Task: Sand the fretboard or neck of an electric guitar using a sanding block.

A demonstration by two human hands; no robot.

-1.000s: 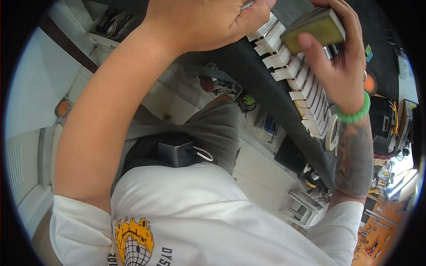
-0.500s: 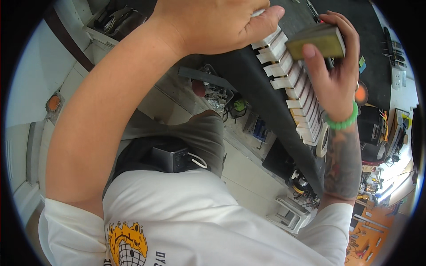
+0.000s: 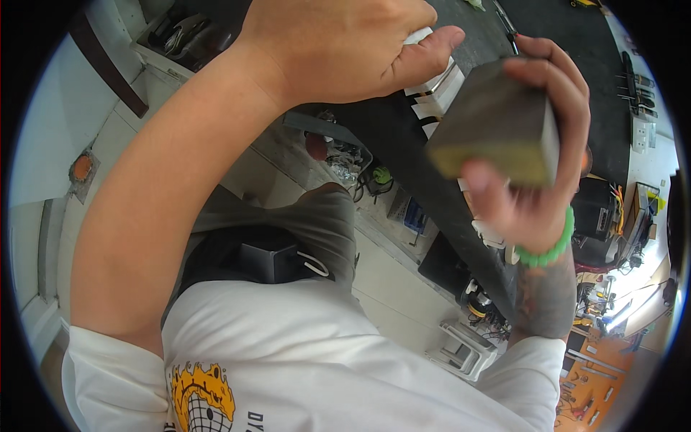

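Note:
My right hand [image 3: 573,133] grips a block-shaped sanding sponge [image 3: 497,115], dark grey on its broad face and yellow-green along its side. Thumb and fingers press on opposite sides of it, raised over a row of white-wrapped strips [image 3: 440,88]. Most of that row is hidden behind the sponge and hand. At the far end of the row, my left hand [image 3: 342,50] is closed, thumb pressed against the fist. A white edge [image 3: 418,36] shows between its thumb and fingers; what it belongs to is hidden.
The strips lie along a black worktop [image 3: 392,119]. A pen-like tool [image 3: 507,25] lies beyond them. Below the edge are a shelf with a clear bin [image 3: 345,162] and a white step stool [image 3: 461,351]. An orange tool board [image 3: 594,381] hangs at right.
My right hand has lifted the sanding sponge off the strips and brought it nearer to me. It now covers much of the row. The left hand stays almost in place.

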